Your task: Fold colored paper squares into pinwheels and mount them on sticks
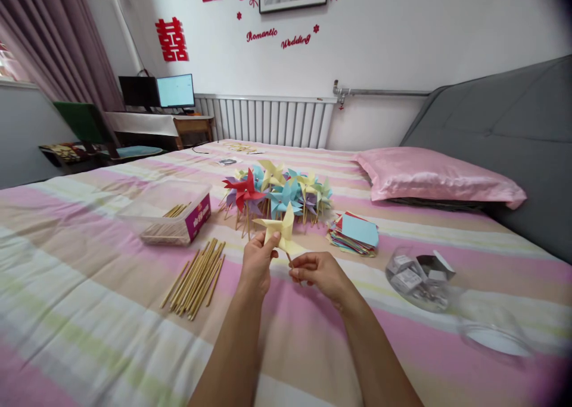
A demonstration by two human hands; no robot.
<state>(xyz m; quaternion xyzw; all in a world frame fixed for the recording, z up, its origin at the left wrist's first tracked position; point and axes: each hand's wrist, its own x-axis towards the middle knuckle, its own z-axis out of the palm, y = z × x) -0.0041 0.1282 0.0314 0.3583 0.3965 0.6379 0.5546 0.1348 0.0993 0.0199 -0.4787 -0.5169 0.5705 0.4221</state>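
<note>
A pale yellow paper pinwheel (282, 231) is held up between my two hands over the bed. My left hand (259, 258) is closed, its thumb pressing the paper near the pinwheel's middle. The fingers of my right hand (319, 273) pinch the thin wooden stick (291, 264) below the paper. Just beyond stands a cluster of finished pinwheels, among them a red one (245, 189) and a blue one (285, 198). To the left of my hands lies a loose pile of wooden sticks (196, 282).
Left of the pinwheels sits a clear plastic box (165, 207) with more sticks inside. On the right are a stack of coloured paper squares (360, 231), a clear container of small packets (417, 279) and a transparent lid (496, 335). A pink pillow (438, 174) rests by the headboard (504, 121).
</note>
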